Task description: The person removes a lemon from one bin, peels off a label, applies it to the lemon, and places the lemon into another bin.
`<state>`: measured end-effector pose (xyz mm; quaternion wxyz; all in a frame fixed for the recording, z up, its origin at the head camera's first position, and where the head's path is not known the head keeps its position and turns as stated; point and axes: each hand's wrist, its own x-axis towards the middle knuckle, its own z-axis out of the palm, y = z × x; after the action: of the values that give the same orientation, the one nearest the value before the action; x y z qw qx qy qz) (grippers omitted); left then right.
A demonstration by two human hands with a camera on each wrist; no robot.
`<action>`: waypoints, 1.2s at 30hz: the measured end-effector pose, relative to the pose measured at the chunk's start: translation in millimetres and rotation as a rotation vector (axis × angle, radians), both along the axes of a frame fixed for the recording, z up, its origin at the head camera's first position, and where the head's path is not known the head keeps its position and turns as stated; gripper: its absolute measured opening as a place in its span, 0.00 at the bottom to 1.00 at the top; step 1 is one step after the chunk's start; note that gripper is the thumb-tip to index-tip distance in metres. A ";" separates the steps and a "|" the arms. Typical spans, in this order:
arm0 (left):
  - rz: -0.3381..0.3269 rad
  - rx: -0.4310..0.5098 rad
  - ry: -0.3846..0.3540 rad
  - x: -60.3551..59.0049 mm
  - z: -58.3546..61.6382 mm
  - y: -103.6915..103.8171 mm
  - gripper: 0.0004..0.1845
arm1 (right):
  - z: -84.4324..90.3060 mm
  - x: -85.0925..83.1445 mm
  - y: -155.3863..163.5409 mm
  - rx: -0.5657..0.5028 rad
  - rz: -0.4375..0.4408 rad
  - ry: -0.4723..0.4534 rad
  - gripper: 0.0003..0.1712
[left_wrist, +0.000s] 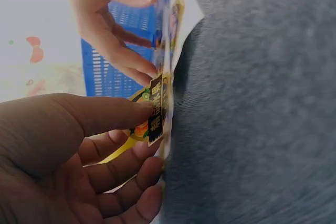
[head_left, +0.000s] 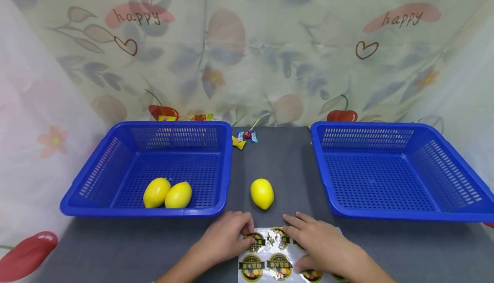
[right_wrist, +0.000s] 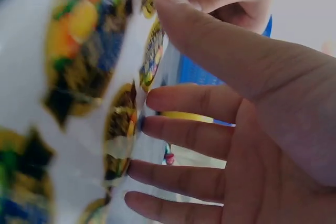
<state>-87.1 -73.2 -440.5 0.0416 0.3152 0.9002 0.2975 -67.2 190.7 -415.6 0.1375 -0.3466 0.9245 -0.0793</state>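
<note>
Sticker sheet (head_left: 270,257): lies flat on the grey tabletop (head_left: 115,253) right at your near edge.
Lemon (head_left: 262,193): just beyond the sheet, between your two blue baskets (head_left: 100,180).
Left hand (head_left: 225,240): your fingers (left_wrist: 134,113) pinch one sticker's edge.
Right hand (head_left: 322,246): straight fingers press the sheet down.

Between the left blue basket (head_left: 146,169) and the right blue basket (head_left: 401,171) runs a lane of bare grey desk (head_left: 285,163). A lemon (head_left: 262,193) sits in the middle of that lane, just beyond both hands on the sticker sheet (head_left: 278,257). Wrapped candies (head_left: 245,137) lie at its far end. The desk lies bare at both sides of the hands.
</note>
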 end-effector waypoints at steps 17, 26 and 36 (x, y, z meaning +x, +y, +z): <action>-0.020 0.296 -0.224 2.5 13.3 3.1 0.03 | -2.9 -64.0 -26.9 -0.517 -0.285 -0.152 0.49; 0.130 0.591 -0.401 -9.9 6.0 19.2 0.06 | -22.9 -84.7 -38.2 -0.624 -0.229 -0.121 0.42; 0.239 0.756 -0.325 -34.1 4.7 42.4 0.07 | -23.0 -80.8 -33.1 -0.672 -0.257 -0.179 0.44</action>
<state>-121.1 -30.8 -435.8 0.0298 0.1508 0.7399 0.6550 -148.0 157.7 -438.5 0.0853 -0.2454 0.8672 -0.4248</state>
